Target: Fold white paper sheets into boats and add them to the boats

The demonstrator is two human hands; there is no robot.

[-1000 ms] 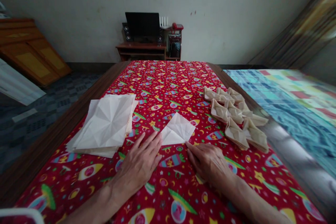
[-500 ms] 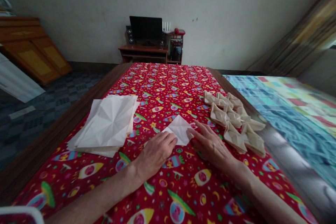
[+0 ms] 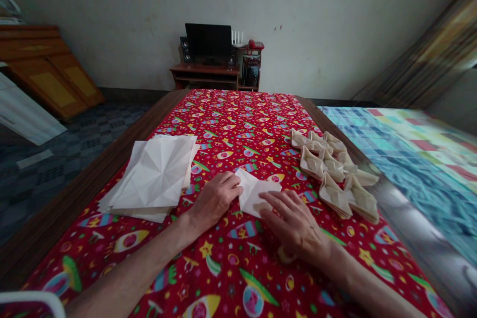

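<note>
A small folded sheet of white paper (image 3: 250, 193) lies on the red patterned cloth (image 3: 238, 131) between my hands. My left hand (image 3: 219, 193) is closed at the sheet's left edge, its fingertips pinching the paper there. Fingers stretched out, my right hand (image 3: 292, 216) rests over the sheet's right side and hides part of it. To the left lies a stack of creased white sheets (image 3: 156, 174), the top one marked with folds radiating from its middle. Several folded paper pieces (image 3: 331, 166) with pointed corners sit in rows at the right.
The cloth covers a long table with a dark wooden edge (image 3: 130, 126). Beyond its far end, a desk (image 3: 204, 70) holds a monitor (image 3: 208, 42), speakers and a red telephone (image 3: 255, 45). A bed (image 3: 402, 159) adjoins the right side, and a wooden cabinet (image 3: 52, 74) stands left.
The folded sheet has turned from a diamond position to a tilted one. My left hand has shifted slightly left, and my right hand has come down nearer over the paper.
</note>
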